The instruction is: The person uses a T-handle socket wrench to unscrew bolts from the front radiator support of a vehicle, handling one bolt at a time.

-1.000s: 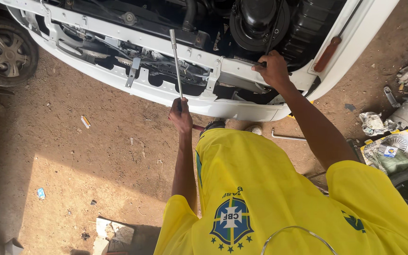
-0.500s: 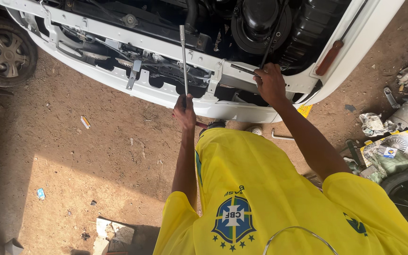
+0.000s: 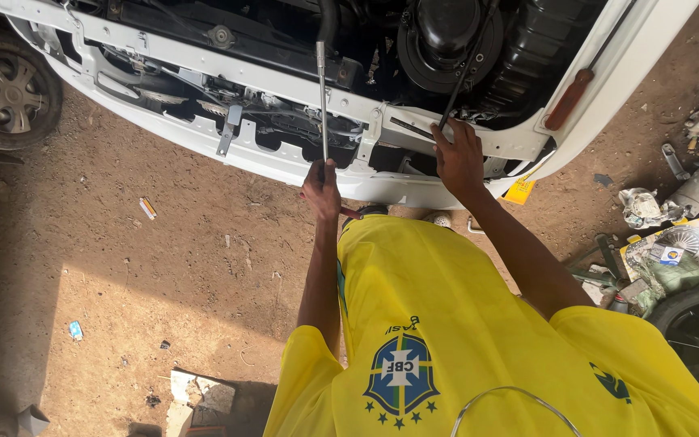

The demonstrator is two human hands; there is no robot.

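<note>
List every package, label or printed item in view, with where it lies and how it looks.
Yellow tag: hangs under the white car front, right of the right hand; flat, yellow.
Small wrapper: on the dirt, left of the left hand; white and orange strip.
Printed packaging: far right ground; flat, white, yellow and blue.
</note>
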